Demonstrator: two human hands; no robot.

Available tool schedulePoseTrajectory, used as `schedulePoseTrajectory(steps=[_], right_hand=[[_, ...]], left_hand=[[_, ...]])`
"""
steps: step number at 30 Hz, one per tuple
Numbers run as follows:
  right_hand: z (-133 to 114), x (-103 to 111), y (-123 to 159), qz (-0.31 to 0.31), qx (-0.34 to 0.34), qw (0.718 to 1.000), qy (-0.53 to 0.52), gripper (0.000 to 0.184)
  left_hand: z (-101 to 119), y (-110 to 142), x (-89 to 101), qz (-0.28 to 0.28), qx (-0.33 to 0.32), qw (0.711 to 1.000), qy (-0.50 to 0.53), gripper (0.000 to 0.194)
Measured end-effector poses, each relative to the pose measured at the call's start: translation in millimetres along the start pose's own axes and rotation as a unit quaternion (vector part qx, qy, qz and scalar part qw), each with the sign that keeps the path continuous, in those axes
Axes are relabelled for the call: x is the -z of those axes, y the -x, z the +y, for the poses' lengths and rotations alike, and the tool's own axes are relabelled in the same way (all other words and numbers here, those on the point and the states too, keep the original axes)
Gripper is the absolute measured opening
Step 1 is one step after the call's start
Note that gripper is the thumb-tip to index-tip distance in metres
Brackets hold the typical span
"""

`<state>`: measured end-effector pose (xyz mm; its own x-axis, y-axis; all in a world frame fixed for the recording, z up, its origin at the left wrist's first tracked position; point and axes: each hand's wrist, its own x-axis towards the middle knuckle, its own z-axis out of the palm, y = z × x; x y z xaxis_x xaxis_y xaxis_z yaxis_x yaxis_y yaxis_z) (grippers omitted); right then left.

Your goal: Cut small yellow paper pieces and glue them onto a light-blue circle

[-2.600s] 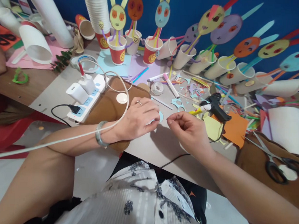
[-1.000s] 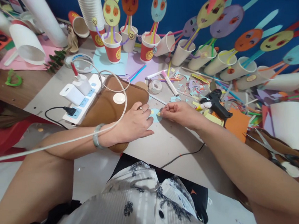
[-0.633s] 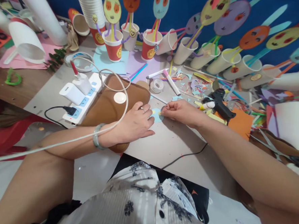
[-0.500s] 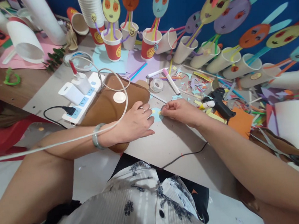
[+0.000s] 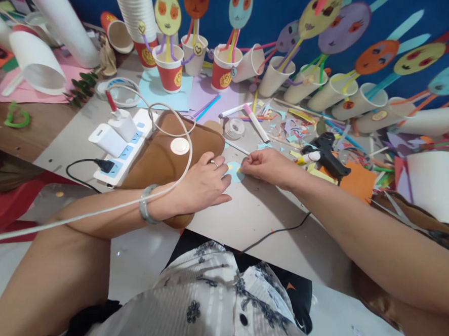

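Note:
A small rounded piece of light blue paper point(image 5: 235, 173) with yellow bits on it lies on the table between my hands. My left hand point(image 5: 205, 185), wearing a ring and a bracelet, has its fingers bent at the paper's left edge and appears to hold it. At the right edge, my right hand point(image 5: 264, 168) is closed in a pinch; whatever sits between its fingertips is too small to make out. Just above those fingertips is a thin pale stick point(image 5: 237, 147). Behind my left hand is a brown cushion-like object point(image 5: 203, 139) with a white disc point(image 5: 179, 146).
A power strip point(image 5: 114, 167) with chargers stands left; a white cable point(image 5: 98, 213) crosses my left forearm. Paper cups point(image 5: 170, 65) with paper-faced figures line the back. Paper scraps point(image 5: 294, 125), a glue gun point(image 5: 328, 154) and scissors point(image 5: 406, 217) lie right.
Both hands stay almost in place at the light blue paper. The view has shifted slightly, moving the things on the right a little leftward.

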<state>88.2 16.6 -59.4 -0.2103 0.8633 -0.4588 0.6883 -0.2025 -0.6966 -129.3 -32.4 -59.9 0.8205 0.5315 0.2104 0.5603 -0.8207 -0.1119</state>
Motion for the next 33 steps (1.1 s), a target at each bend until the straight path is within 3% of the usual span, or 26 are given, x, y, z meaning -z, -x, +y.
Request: schedulePoseTrajectory(steps=[12,20,26,33], right_hand=[[-11,-3,4,0.022,-0.025,0.999,-0.011,0.013],[-12,-3,2,0.023,-0.048,0.997,-0.06,0.027],[-13,-3,3,0.021,-0.049,0.997,-0.063,0.027],[-4,-6,16,0.053,0.031,0.998,-0.014,0.013]], left_hand=[[0,0,0.3,-0.002,0.001,1.0,0.01,0.04],[-2,0,-2.3,-0.008,-0.017,0.999,0.029,0.044],[-3,-1,-6.2,-0.018,-0.044,0.998,0.051,0.043],[-4,-1,-5.7,-0.025,-0.046,0.996,0.068,0.042]])
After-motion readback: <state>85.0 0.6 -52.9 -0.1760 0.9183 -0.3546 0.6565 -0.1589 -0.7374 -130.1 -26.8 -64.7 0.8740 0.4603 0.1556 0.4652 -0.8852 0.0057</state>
